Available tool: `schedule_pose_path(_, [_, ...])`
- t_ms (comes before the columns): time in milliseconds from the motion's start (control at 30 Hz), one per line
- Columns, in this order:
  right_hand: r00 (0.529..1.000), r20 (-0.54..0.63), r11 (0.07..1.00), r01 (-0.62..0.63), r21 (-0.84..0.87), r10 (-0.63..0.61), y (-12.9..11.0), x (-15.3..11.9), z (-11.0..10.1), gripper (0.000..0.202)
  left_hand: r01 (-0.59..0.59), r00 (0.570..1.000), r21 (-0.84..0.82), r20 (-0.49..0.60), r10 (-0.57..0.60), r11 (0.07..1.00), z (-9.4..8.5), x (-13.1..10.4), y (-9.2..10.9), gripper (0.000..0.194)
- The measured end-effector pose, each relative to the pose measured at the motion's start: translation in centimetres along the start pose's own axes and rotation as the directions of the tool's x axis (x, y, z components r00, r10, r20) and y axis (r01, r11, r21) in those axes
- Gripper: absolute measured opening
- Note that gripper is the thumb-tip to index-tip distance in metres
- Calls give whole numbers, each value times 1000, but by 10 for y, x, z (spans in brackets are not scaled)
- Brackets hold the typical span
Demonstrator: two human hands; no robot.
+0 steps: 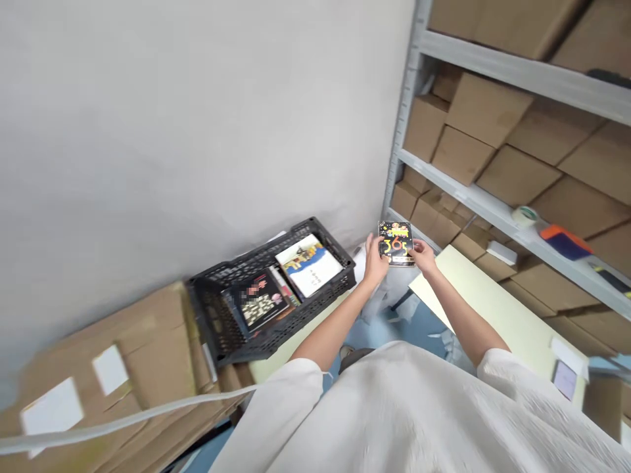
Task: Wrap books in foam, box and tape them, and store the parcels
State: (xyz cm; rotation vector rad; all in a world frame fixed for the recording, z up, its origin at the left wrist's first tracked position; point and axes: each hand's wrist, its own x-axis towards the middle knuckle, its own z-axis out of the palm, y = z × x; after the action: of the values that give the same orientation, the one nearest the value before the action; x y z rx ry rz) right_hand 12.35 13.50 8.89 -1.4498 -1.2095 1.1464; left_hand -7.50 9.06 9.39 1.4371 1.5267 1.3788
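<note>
While I watch through the head view, my left hand [376, 264] and right hand [424, 256] grip opposite sides of a 365 book [396, 244], between the black crate [296, 322] by a white wall [197, 118] and a pale bench [486, 295] beside box-filled shelving [473, 190].

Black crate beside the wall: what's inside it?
The black crate holds a white-covered book on the right and a dark-covered book on the left. Edges of other items show between them. Whatever lies beneath those two covers is hidden.
</note>
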Motion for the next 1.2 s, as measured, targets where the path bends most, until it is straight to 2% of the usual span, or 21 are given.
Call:
schedule_pose_path(100, [990, -107, 994, -99, -40, 94, 36, -15, -71, 53, 22, 990, -35, 138, -17, 999, 71, -17, 0, 75])
schedule_pose_path(233, [944, -236, 964, -255, -74, 232, 89, -41, -150, 49, 197, 940, -67, 296, -169, 978, 155, -47, -9, 75])
schedule_pose_path(333, [902, -313, 929, -349, -120, 298, 124, -62, -192, 50, 333, 866, -13, 401, -300, 943, 204, -68, -16, 76])
schedule_pose_path(467, [836, -401, 873, -464, -150, 376, 158, -84, -229, 47, 408, 776, 78, 495, -391, 910, 253, -88, -19, 75])
schedule_pose_path(567, [785, -448, 831, -537, -145, 429, 176, -92, -245, 49, 457, 705, 120, 555, -441, 881, 278, -95, -23, 72])
schedule_pose_path(667, [750, -464, 815, -572, -96, 472, 191, -94, -254, 53, 459, 661, 134, 609, -439, 878, 297, -95, -29, 72])
schedule_pose_path(933, [684, -486, 813, -573, 102, 544, 212, -77, -255, 58, 385, 563, 143, 746, -355, 912, 334, -65, -52, 75])
schedule_pose_path(1100, [625, -537, 801, -572, 178, 566, 216, -68, -257, 56, 214, 562, 143, 791, -242, 966, 347, -47, -65, 58])
schedule_pose_path(1200, [602, -541, 788, -578, 213, 587, 220, -67, -259, 53, 114, 521, 135, 835, -175, 984, 350, -43, -69, 53])
